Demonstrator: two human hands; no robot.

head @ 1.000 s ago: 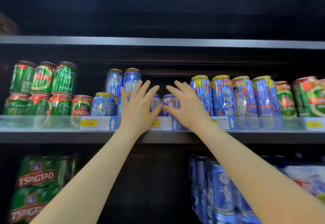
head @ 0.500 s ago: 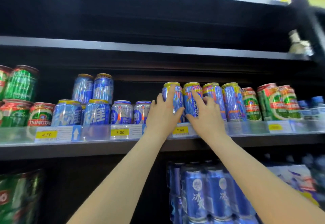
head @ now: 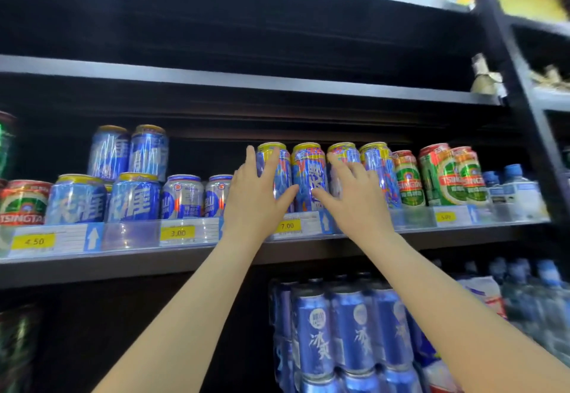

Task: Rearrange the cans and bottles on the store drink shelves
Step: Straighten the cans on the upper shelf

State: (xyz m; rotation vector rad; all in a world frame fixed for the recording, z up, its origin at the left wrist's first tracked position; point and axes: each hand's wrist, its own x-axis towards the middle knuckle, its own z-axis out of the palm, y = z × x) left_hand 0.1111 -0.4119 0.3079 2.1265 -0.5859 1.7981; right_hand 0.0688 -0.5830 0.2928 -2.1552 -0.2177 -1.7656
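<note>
Both hands on the tall blue cans [head: 308, 176], fingers spread wide, nothing clamped.
Probably full and heavy-ish, slick thin walls; best wrapped mid-body, left hand [head: 257, 198] and right hand [head: 354, 198] either side.

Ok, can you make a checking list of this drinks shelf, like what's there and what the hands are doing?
Surface: dark shelf with a clear front rail and yellow price tags.
Job's things: four tall blue cans upright in a row; short blue cans stacked in two layers further left.
Clutter: green cans and water bottles to the right; blue can packs on the shelf below.
Hands: left hand lies on the first tall can, fingers straight; right hand lies across the third, fingers spread.
Cables: nothing seen.
Surroundings: bare dark shelf above.
</note>
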